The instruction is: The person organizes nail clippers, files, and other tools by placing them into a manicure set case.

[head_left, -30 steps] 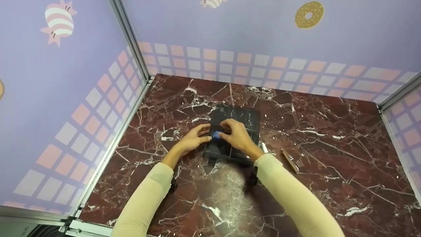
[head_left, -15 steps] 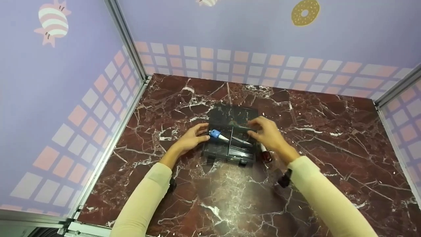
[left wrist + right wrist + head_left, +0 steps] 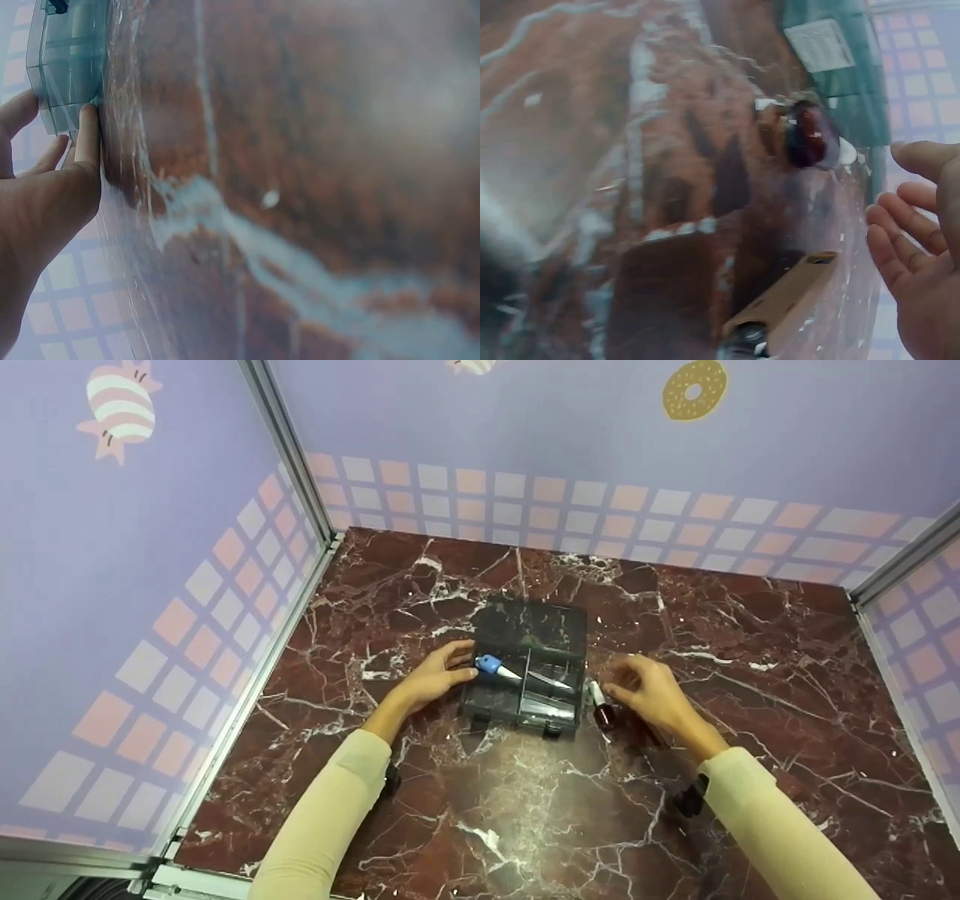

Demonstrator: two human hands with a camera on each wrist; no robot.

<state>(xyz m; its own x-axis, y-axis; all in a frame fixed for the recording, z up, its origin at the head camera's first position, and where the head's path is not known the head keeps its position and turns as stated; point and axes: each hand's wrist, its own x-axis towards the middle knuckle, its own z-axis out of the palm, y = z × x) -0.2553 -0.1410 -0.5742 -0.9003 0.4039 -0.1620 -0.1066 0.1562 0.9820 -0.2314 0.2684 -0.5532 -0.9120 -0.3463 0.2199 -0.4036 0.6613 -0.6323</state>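
Note:
A dark see-through compartment box [image 3: 495, 703] lies on the marble-patterned tabletop, its lid [image 3: 532, 622] folded back. Inside rests a slender white item with a blue end [image 3: 490, 664]; its kind is unclear. My left hand [image 3: 435, 679] touches the box's left side with thumb and fingers, and in the left wrist view the fingertips meet the box's corner [image 3: 71, 75]. To the right of the box stands or lies a small dark red bottle with a white cap [image 3: 603, 714], like nail polish. My right hand [image 3: 652, 694] hovers beside it, fingers loosely bent and holding nothing.
A narrow tan bar with a metal end [image 3: 787, 296] lies near the right hand; the head view mostly hides it. Patterned lilac panels [image 3: 487, 420] with metal posts [image 3: 289, 450] enclose the tabletop at the back and sides.
My right hand has let go of the blue-ended item, now lying in the box, and has moved right, over to the red bottle. The left hand has stayed at the box.

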